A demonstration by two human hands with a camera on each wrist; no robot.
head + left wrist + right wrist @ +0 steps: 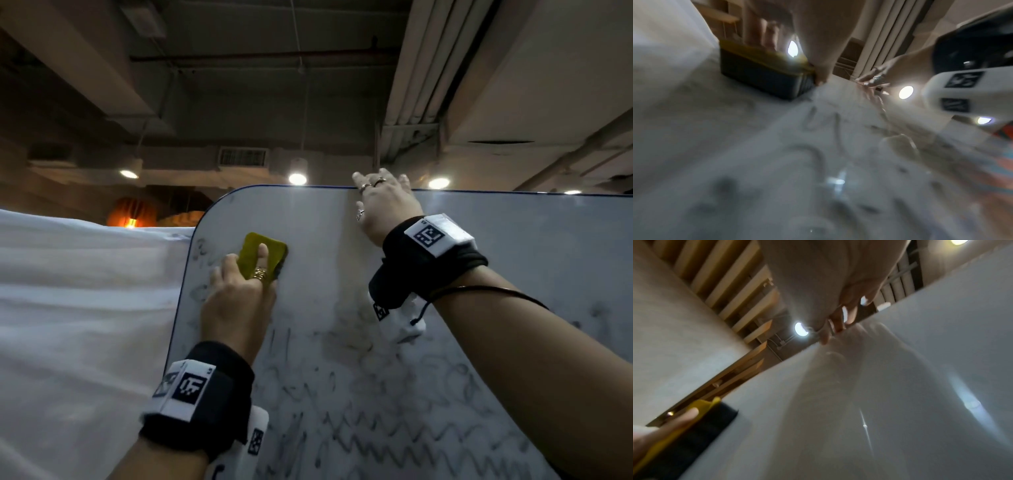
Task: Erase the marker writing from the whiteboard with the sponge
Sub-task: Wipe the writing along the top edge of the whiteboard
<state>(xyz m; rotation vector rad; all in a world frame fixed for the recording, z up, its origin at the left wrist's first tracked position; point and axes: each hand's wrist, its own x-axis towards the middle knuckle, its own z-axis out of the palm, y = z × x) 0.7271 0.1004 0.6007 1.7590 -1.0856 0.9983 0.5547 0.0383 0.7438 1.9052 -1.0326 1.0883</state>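
Overhead, dark ceiling ducts and round lamps hang above the whiteboard [342, 257], and a white sheet [85, 308] lies to its left. From the head view, the left hand [236, 301] grips the sponge [263, 251], yellow back outward, flat on the board near its top left corner, 1 finger stretched across it. The right hand [387, 198] is up at the top edge, fingers curled over the rim, steadying the board. Up top it's mostly clean; below, zigzag writing [394, 438] covers the lower part, so I'd say there's plenty left. To do this well: keep the sponge flat, press evenly, overlap the strokes down into that scrawl, and keep the brace firm so the board doesn't rock. Over to the left wrist view, blurred: this one shows what the head view hides, the sponge's [764, 76] dark working face pressed on the board, with smeared loops of writing [818, 138] just beneath it and the right hand [875, 79] hooked on the edge beyond. Right wrist view now: the fingers [838, 321] wrap over the rim, clearer than from above, and the sponge [694, 434] sits low left under a fingertip; no writing visible from here, only bare glossy board [900, 386].
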